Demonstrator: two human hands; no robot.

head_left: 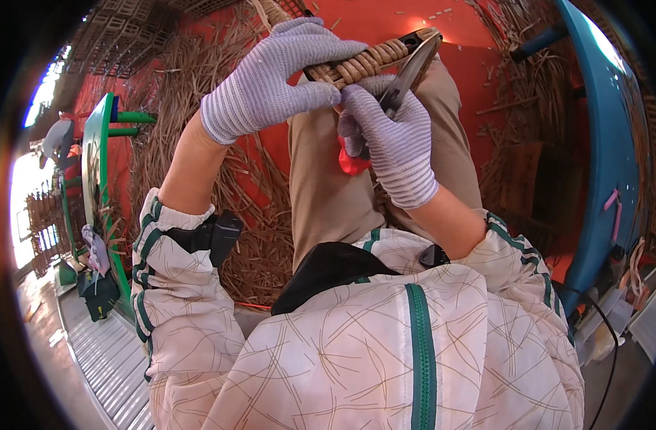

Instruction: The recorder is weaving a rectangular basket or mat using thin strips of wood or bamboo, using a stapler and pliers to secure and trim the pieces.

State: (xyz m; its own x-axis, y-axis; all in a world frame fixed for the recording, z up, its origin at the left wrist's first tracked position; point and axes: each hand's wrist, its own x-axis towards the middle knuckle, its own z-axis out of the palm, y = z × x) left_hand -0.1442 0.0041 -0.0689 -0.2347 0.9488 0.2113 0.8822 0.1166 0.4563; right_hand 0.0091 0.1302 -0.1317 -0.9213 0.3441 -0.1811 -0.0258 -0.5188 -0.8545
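Both my hands wear pale striped knit gloves. My left hand (278,75) is closed on a tan wicker piece (371,63), its thumb and fingers gripping the near end of a thick section wrapped in strands. My right hand (396,122) is closed around a cutting tool with a pointed grey metal blade (414,72). The blade slants up and right, alongside the far end of the wicker piece; I cannot tell whether they touch. A red part (353,159) shows below the right fingers, perhaps the tool's handle. The right fingertips are partly hidden behind the wicker.
Loose tan strips (249,236) lie piled on the red floor (263,147) at my left, with more at the right. A blue table (607,143) stands right, a green-edged table (98,154) left. Woven baskets (113,36) are stacked at the far left.
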